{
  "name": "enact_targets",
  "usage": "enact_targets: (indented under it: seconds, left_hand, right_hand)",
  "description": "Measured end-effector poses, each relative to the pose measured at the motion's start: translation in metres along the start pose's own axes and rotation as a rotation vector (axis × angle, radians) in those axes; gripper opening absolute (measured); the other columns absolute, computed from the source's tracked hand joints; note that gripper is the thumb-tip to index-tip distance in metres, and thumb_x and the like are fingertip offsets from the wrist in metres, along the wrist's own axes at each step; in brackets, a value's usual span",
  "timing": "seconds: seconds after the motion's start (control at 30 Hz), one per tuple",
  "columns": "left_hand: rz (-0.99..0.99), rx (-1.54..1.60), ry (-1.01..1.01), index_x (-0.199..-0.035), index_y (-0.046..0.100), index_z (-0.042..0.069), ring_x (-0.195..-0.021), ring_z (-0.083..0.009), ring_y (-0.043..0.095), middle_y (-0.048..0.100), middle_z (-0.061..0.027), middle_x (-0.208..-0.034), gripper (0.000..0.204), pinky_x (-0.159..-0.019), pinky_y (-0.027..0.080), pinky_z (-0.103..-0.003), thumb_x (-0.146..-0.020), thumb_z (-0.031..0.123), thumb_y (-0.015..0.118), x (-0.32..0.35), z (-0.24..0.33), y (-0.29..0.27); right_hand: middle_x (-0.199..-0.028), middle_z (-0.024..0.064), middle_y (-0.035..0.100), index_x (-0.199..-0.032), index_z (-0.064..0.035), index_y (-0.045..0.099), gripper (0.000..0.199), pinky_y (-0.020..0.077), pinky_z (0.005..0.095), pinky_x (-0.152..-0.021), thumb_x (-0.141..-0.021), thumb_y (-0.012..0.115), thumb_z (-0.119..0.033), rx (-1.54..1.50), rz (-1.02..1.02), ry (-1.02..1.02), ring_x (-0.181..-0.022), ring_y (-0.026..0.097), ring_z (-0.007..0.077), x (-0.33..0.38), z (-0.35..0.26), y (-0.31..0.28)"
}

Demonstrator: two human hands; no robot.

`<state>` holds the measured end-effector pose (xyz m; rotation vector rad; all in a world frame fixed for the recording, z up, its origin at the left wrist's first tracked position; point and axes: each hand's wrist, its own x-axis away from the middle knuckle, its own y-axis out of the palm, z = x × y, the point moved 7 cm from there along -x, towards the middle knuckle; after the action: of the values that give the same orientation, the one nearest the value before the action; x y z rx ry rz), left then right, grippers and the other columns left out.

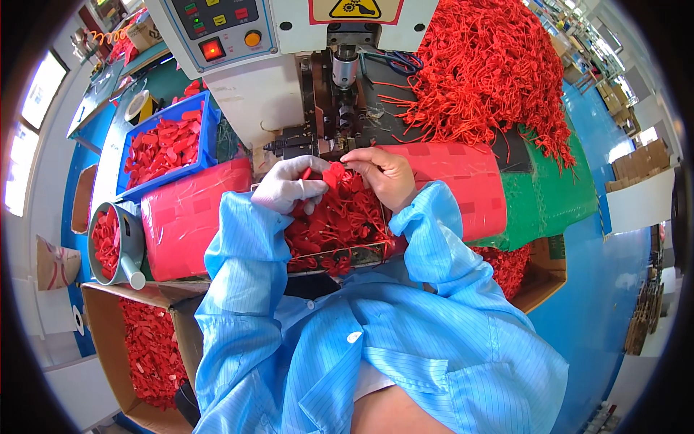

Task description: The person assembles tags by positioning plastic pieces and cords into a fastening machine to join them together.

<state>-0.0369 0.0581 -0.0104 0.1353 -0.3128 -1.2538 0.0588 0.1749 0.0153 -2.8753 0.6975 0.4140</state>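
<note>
My left hand, in a white glove, is closed on a small red plastic piece at the front of the machine's tooling. To its right my bare right hand has thumb and forefinger pinched together. What lies between those fingertips is too small to make out. Another red piece shows between the two hands. Just beneath them, a tray heaped with red pieces and cords sits against my front. The machine's metal spindle stands directly beyond my fingers.
Left of the machine stands a blue bin of red pieces, with a grey pot nearer me. A large pile of red cords covers the right bench. Scissors lie behind the spindle. Cardboard boxes flank me below.
</note>
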Motion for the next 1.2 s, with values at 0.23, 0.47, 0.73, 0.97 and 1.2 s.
enact_targets:
  seconds: [0.23,0.47,0.73,0.97,1.2]
  left_hand:
    - [-0.007,-0.013,-0.012,-0.101,0.057,0.001,-0.049,-0.0113,0.049,0.055,-0.0061,-0.066,0.024,-0.047,0.036,-0.02,-0.077,0.0,0.053,0.0,0.0,0.001]
    - [0.069,-0.105,-0.046,-0.099,0.059,0.002,-0.051,-0.0123,0.05,0.056,-0.0068,-0.067,0.022,-0.048,0.039,-0.022,-0.077,0.003,0.057,0.0,-0.001,-0.002]
    - [0.316,-0.756,0.327,-0.097,0.059,0.001,-0.062,-0.0187,0.056,0.059,-0.0076,-0.076,0.027,-0.058,0.045,-0.026,-0.072,0.007,0.065,0.002,0.02,0.016]
    - [0.618,-1.092,0.584,-0.102,0.061,0.007,-0.074,-0.0256,0.059,0.06,-0.0067,-0.092,0.032,-0.065,0.048,-0.032,-0.071,0.015,0.066,0.003,0.029,0.013]
    - [0.822,-1.091,0.553,-0.099,0.062,0.006,-0.075,-0.0265,0.06,0.061,-0.0079,-0.092,0.032,-0.067,0.048,-0.032,-0.07,0.016,0.067,0.001,0.029,0.004]
  right_hand:
    - [-0.087,0.0026,0.066,-0.094,-0.0031,0.065,0.018,0.0447,0.0205,-0.064,-0.081,0.055,0.004,0.026,-0.03,0.031,-0.068,0.056,0.0103,0.001,0.002,0.0]
    - [-0.076,0.0047,0.064,-0.1,-0.0051,0.062,0.019,0.0448,0.0246,-0.054,-0.083,0.054,-0.004,0.305,-0.056,-0.127,-0.06,0.057,0.0142,0.003,-0.007,0.008]
    - [-0.067,0.0081,0.061,-0.086,-0.0043,0.057,0.007,0.0428,0.0282,-0.044,-0.083,0.053,-0.009,1.113,0.051,-0.219,-0.05,0.056,0.0184,-0.001,-0.021,0.017]
    - [-0.063,0.008,0.056,-0.075,-0.0031,0.051,0.006,0.0418,0.0256,-0.041,-0.081,0.051,-0.003,0.204,0.003,0.498,-0.047,0.053,0.016,-0.023,0.015,-0.02]
    - [-0.061,0.0066,0.052,-0.072,-0.003,0.049,0.01,0.0432,0.0226,-0.044,-0.079,0.053,0.003,-0.111,0.17,0.336,-0.049,0.052,0.0132,-0.037,0.035,-0.019]
